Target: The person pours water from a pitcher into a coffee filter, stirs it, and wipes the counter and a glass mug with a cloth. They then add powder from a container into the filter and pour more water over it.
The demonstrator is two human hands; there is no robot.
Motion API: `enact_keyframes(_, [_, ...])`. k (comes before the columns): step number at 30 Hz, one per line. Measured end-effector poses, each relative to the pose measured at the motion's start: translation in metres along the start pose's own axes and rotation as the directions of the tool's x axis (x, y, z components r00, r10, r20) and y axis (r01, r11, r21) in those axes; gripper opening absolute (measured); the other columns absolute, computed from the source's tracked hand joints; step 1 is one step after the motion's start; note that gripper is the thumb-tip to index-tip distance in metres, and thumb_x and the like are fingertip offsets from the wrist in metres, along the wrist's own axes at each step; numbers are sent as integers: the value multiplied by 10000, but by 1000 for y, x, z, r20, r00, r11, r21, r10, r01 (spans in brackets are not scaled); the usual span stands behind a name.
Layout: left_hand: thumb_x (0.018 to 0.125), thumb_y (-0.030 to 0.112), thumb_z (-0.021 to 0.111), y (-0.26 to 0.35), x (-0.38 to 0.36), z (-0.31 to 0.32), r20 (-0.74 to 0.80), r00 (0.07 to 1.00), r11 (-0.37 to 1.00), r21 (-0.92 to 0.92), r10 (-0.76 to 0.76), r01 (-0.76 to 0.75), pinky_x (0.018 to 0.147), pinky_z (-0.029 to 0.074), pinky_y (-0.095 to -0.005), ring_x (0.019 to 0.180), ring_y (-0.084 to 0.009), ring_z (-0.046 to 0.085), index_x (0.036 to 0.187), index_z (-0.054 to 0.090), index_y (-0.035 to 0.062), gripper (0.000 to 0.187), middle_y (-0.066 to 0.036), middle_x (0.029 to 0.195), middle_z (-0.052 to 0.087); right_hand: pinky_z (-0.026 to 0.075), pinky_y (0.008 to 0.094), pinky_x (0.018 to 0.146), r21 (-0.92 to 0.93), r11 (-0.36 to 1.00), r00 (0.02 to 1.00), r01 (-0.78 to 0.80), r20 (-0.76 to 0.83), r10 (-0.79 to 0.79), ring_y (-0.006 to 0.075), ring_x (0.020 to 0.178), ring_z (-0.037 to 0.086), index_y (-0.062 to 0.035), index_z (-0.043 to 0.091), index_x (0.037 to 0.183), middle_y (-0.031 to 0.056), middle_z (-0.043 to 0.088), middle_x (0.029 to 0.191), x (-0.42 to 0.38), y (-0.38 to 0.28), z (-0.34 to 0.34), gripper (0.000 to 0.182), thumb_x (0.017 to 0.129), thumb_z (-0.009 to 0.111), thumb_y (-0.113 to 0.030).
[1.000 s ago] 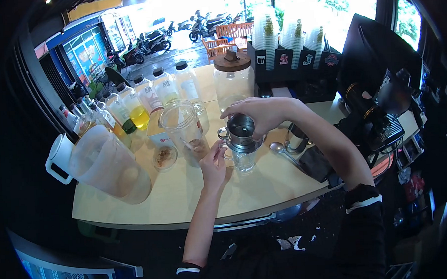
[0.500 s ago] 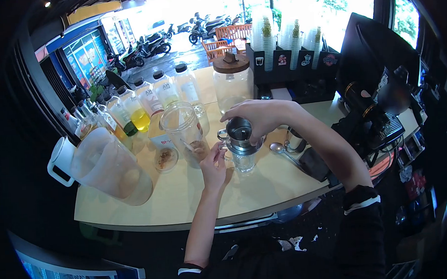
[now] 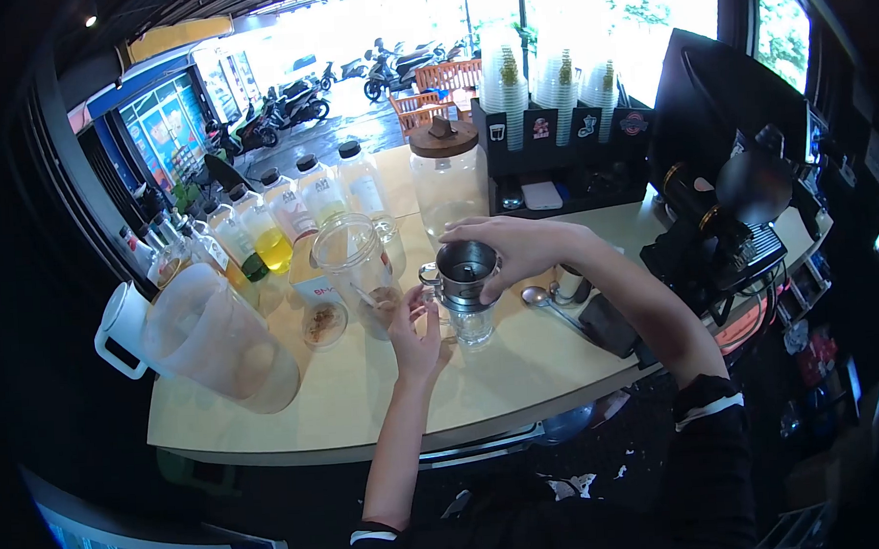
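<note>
So the right hand (image 3: 512, 250) is draped over the top of a metal drip filter (image 3: 466, 273), fingers curled round its rim and gripping it. The filter sits on a small clear glass (image 3: 473, 324), which stands on the pale countertop (image 3: 522, 369) about mid-counter. The left hand (image 3: 418, 336) is just left of the glass, fingers half open and raised toward the filter's little side handle; can't tell if it's actually touching, it isn't clamped on anything. Right beside that hand there's an open glass jar (image 3: 356, 263) with some brown stuff at the bottom, and a small dish (image 3: 324, 322) of brown powder next to it. A spoon (image 3: 544, 302) lies just right of the glass. Further left is a big frosted pitcher (image 3: 212, 333), tilted, and a row of syrup bottles (image 3: 261, 228) runs along the back, with 1 lidded jar (image 3: 447, 176) behind the filter
</note>
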State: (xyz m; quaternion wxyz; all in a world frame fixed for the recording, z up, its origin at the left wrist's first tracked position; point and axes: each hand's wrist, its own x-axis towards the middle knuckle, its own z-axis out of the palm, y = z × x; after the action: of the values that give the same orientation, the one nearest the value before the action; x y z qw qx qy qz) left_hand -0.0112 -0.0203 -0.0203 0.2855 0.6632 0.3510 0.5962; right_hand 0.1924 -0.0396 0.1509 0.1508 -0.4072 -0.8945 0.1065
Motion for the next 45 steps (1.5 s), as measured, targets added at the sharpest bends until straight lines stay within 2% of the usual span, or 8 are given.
enact_keyframes(2, [889, 78, 584, 3, 0, 2, -36, 999, 999, -32, 41, -42, 781, 512, -294, 887, -177, 624, 1158, 549, -28, 292, -131, 1018, 640, 413, 393, 999, -58, 994, 980, 98, -166, -106, 310, 1153, 522, -68, 433, 1336, 142, 548, 1243, -22, 3, 1, 694, 722, 726, -203])
enact_keyframes(4, [901, 79, 556, 0, -2, 1, -61, 997, 997, -58, 55, -58, 826, 491, -306, 963, -189, 604, 1203, 504, -39, 328, -144, 1065, 623, 439, 377, 959, 291, 952, 923, -92, -335, 192, 290, 1125, 542, -51, 505, 1270, 147, 557, 1224, -48, 7, -6, 535, 796, 692, -216])
enact_keyframes(10, [926, 111, 522, 3, -8, 6, -60, 998, 1000, -23, 10, -11, 825, 474, -327, 982, -208, 583, 1213, 477, -32, 323, -138, 1070, 590, 500, 350, 822, 371, 675, 595, -638, -319, 738, 290, 909, 638, 18, 581, 1131, 182, 647, 973, -144, 80, 22, 297, 878, 572, -138])
enact_keyframes(16, [939, 136, 498, 5, -11, 6, -18, 1000, 1000, -9, -4, 4, 824, 469, -319, 993, -196, 568, 1194, 488, -18, 298, -136, 1104, 565, 482, 349, 693, 455, 679, 572, -575, -370, 732, 239, 753, 631, 33, 581, 950, 171, 631, 774, -179, 94, 74, 168, 893, 560, -123])
enact_keyframes(21, [940, 147, 496, -3, -12, 7, -11, 1000, 999, -48, -24, 24, 819, 472, -315, 970, -187, 569, 1193, 492, -20, 303, -126, 1075, 570, 380, 284, 557, 558, 724, 527, -406, -505, 684, 117, 585, 425, 16, 522, 857, 48, 495, 636, -179, 86, 108, 163, 906, 574, -131])
enact_keyframes(28, [945, 166, 499, -10, -13, 5, -19, 1000, 999, -46, -21, 20, 829, 466, -301, 970, -175, 558, 1221, 473, -12, 330, -105, 1081, 555, 382, 273, 553, 532, 786, 536, -315, -584, 610, 104, 590, 440, 14, 533, 883, 48, 507, 650, -176, 75, 114, 131, 914, 558, -110])
enact_keyframes(40, [857, 50, 569, 13, -12, -8, -224, 960, 985, 73, 168, -155, 824, 464, -312, 985, -219, 545, 1148, 497, -1, 304, -129, 1114, 517, 431, 264, 586, 732, 581, 536, -356, -350, 769, 99, 664, 517, 5, 559, 914, 48, 543, 729, -157, 95, 111, 159, 928, 546, -153])
enact_keyframes(45, [773, 107, 697, 25, 1, -45, -355, 873, 927, 286, 336, -240, 927, 408, -377, 1115, -264, 471, 1249, 394, -9, 576, -150, 1228, 445, 463, 261, 695, 507, 801, 489, -319, -636, 597, 159, 811, 555, -2, 546, 993, 93, 521, 930, -155, 74, 80, 145, 905, 564, -116])
